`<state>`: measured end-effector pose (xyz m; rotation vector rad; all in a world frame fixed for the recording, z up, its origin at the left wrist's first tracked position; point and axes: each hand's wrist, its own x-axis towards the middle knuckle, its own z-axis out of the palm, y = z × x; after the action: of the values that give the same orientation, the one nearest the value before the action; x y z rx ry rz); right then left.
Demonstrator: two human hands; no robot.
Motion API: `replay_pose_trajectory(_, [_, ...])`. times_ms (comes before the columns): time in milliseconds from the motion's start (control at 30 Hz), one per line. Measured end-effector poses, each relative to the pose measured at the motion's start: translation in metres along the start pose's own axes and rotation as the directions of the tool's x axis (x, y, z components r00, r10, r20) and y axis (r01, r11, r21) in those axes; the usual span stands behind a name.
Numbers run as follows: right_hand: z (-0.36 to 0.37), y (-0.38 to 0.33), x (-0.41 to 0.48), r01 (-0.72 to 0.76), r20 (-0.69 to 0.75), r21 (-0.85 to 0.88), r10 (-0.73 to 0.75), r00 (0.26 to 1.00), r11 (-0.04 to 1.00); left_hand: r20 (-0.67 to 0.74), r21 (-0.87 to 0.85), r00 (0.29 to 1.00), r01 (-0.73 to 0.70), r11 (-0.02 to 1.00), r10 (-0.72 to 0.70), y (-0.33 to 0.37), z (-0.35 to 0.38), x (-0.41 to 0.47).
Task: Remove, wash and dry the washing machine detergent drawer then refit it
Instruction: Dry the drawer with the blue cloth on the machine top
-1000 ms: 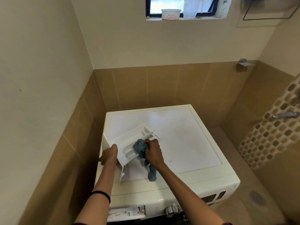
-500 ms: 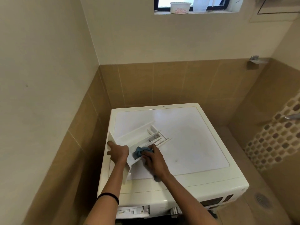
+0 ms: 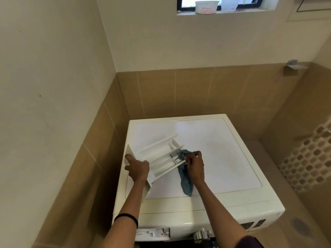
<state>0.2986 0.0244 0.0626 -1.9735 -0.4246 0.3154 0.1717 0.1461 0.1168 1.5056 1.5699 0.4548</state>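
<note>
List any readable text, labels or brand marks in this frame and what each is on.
None can be read.
White tub on the window ledge: reddish print, too blurred to read.
Washing machine front panel: dark display windows at the right and a dial, with no legible marking.
Detergent drawer: no lettering visible.
Blue cloth: plain.

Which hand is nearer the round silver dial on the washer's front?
Right. The right hand wipes the white plastic drawer above the round silver dial; the left hand grips the drawer's front panel, farther left.
</note>
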Motion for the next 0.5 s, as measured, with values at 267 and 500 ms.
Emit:
replay_pose_trajectory(267, [-0.026, -0.036, 0.035, -0.413, -0.104, 0.679, 0.636, 0.765, 0.607, 0.012, 0.008, 1.0, 0.015, 1.0, -0.016, -0.003, -0.005, 0.011])
replay_pose_trajectory(500, [-0.069, -0.082, 0.028, -0.456, 0.275, 0.861, 0.547, 0.79, 0.226, 0.072, 0.069, 0.995, -0.079, 0.995, 0.074, -0.002, -0.014, 0.049])
